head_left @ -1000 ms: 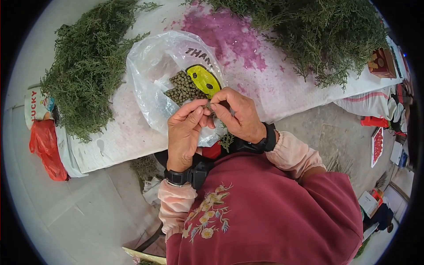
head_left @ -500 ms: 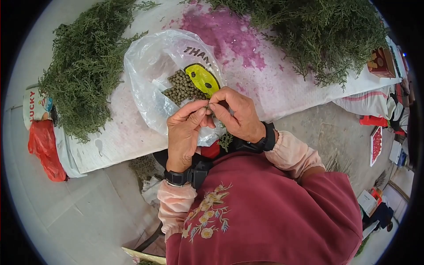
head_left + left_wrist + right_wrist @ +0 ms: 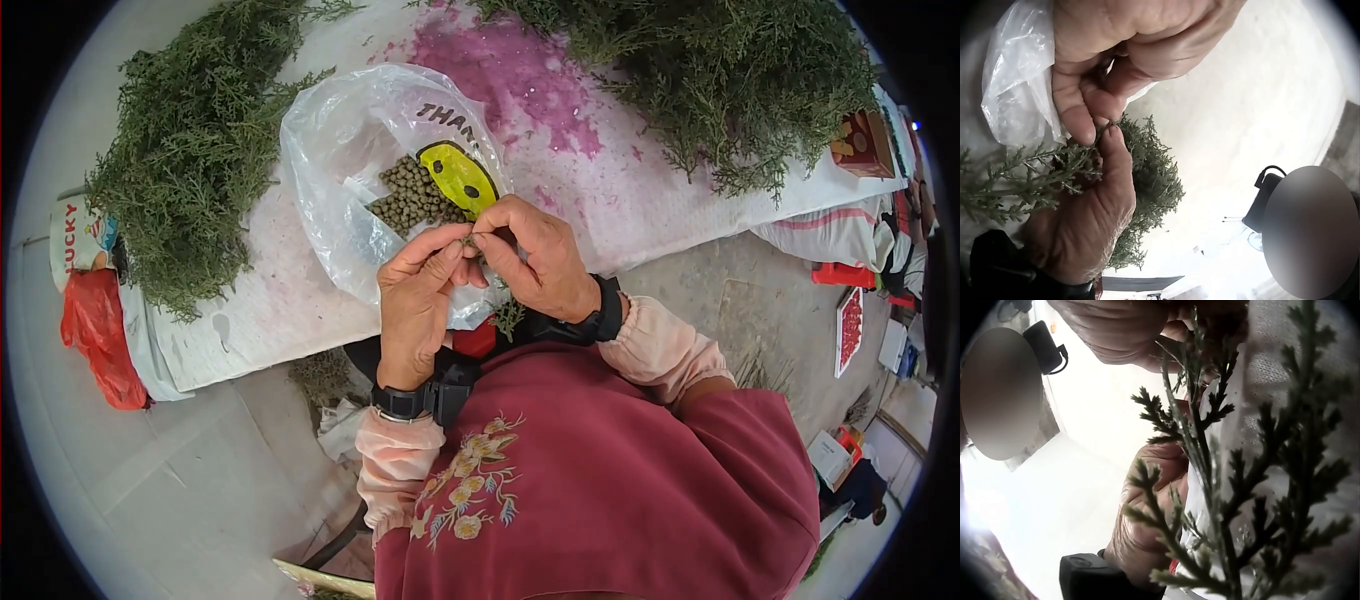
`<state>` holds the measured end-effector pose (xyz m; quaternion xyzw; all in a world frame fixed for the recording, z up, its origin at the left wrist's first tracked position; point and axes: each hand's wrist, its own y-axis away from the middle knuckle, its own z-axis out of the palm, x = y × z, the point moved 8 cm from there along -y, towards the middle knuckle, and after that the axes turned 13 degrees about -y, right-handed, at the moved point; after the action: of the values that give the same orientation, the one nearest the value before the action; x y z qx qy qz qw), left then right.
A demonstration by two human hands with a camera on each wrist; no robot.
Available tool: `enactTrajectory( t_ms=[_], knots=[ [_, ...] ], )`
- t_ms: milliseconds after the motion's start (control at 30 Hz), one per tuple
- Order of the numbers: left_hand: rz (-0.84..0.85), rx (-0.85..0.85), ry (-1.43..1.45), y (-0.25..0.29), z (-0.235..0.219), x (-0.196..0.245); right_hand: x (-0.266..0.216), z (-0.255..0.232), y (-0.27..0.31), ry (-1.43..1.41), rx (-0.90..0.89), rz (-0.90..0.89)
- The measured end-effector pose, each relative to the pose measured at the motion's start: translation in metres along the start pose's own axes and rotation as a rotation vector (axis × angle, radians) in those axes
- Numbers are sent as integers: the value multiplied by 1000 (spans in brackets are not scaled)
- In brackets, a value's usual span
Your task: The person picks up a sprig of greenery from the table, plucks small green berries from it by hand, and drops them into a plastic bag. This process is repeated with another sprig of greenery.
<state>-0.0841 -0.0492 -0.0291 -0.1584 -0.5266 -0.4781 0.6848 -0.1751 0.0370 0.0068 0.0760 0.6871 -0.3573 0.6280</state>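
In the head view the left hand [image 3: 412,310] and right hand [image 3: 540,262] meet at the fingertips over the near edge of a clear plastic bag [image 3: 325,190]. Round greenish-brown pieces [image 3: 408,196] lie in the bag beside a yellow smiley print. Both hands pinch a thin green sprig; its leafy end [image 3: 508,318] hangs below the right hand. From the left wrist view, the thumb and fingertips hold its stem, and leaves [image 3: 1019,181] spread leftward. Large in the right wrist view are the sprig's scaly leaves [image 3: 1210,462], partly covering the other hand [image 3: 1154,512].
Heaps of green branches lie on the white-covered table [image 3: 300,320], one at the left [image 3: 195,150] and one at the upper right [image 3: 740,90]. A red bag [image 3: 105,340] hangs at the left edge. A red box [image 3: 862,143] stands at the far right.
The head view has shifted slightly. Both hands keep their pinch at nearly the same spot, with only tiny fingertip movement.
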Motion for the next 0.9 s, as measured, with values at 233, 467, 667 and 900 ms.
enactTrajectory(
  t_ms=[233, 467, 667, 900],
  knots=[
    [23, 8, -1, -1, -3, -1, 2, 1, 0, -5, -11, -8],
    [-2, 17, 17, -1, -3, -1, 0, 1, 0, 16, -12, 14],
    [-5, 23, 0, -1, -4, -1, 6, -2, 1, -44, 11, 92],
    [-3, 23, 24, -2, -3, -1, 9, -2, 0, -83, 17, 134]
  ],
)
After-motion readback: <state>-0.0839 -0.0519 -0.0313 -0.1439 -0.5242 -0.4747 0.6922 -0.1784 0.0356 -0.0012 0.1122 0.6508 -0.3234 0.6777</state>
